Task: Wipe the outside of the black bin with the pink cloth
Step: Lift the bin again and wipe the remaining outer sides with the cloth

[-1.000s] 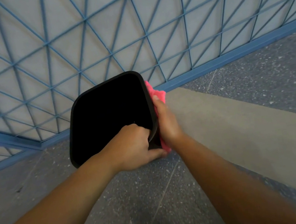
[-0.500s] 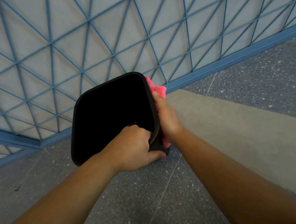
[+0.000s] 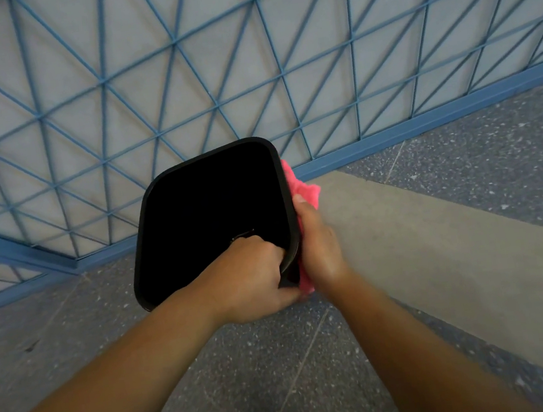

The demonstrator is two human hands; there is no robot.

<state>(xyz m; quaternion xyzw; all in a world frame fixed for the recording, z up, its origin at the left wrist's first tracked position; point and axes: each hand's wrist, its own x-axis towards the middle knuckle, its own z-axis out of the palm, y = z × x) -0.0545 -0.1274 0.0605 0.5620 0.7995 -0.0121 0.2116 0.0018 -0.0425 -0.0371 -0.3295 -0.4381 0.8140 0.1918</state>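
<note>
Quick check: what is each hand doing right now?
Left hand: grips the rim of the black bin.
Right hand: presses the pink cloth flat against the bin's outer side.

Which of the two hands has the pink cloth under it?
The right hand: it presses the pink cloth against the black bin's outer side, while the left hand grips the bin's rim.
</note>
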